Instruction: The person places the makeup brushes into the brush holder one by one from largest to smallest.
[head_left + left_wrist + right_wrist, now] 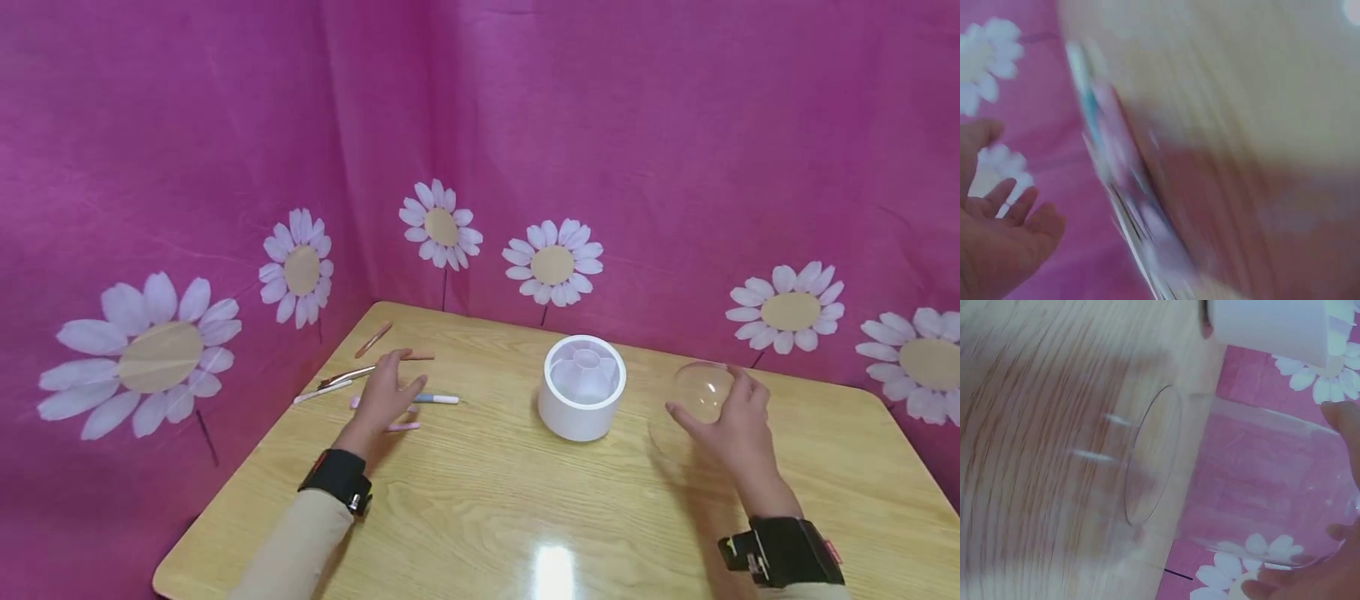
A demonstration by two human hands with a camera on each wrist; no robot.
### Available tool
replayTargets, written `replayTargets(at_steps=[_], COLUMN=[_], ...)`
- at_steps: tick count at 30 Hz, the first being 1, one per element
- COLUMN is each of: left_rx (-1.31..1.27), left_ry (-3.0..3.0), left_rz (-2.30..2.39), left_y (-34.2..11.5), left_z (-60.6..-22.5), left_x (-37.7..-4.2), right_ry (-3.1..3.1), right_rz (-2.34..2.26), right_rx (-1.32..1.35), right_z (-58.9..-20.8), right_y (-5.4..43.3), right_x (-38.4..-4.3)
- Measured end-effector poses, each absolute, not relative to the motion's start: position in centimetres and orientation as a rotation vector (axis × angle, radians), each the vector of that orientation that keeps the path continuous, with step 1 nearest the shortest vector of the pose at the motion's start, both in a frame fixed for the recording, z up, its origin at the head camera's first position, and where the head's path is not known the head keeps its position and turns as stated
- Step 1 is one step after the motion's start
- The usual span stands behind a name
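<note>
Over several slim brushes and pens at the table's left hovers my left hand (384, 396), its fingers loosely extended and holding nothing in the left wrist view. Around it lie a blue-and-white pen (437, 399), a brush (347, 377), a white stick (322, 392) and a pink piece (403, 427). My right hand (741, 429) grips the rounded top of a clear dome cover (1260, 475). The cover's round rim points toward the table; whether it touches the wood I cannot tell. Between the hands stands a white round organizer (577, 421) with clear compartments inside.
The wooden table (480, 483) has rounded corners. A pink curtain (637, 125) printed with daisies hangs behind it and along the left side. A short brown stick (372, 339) lies near the far left corner. The left wrist view is blurred.
</note>
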State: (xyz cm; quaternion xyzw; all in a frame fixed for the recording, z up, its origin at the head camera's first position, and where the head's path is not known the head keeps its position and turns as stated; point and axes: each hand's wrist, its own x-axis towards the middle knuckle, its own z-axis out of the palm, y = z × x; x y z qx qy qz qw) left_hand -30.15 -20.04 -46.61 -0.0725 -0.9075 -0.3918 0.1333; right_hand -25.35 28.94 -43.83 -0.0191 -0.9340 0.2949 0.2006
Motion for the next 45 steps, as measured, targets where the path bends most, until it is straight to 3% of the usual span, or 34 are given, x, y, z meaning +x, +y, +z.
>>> replayTargets(at_steps=[9,19,32,45], left_rx=[0.076,0.045,-0.004,-0.163], left_ry=[-2.953,-3.041,-2.532,-2.207], left_rz=[-0.456,-0.291,-0.725,-1.409], left_y=[-27.9,-28.8,-26.7,-16.5], left_z=[-46.8,-47.5,-43.9,-38.0], left_x=[-32.5,-32.6,-31.8,-31.3], right_ry=[-2.495,-2.487,-2.431,-2.456], right_rz=[0.774,0.769,0.895,1.003], right_rx=[-0.024,0.064,0.162,0.134], right_z=[-42.7,-42.6,-42.9,-44.2], right_y=[29.3,29.8,30.2,29.3], right_x=[-23.4,-23.2,-22.1,-21.2])
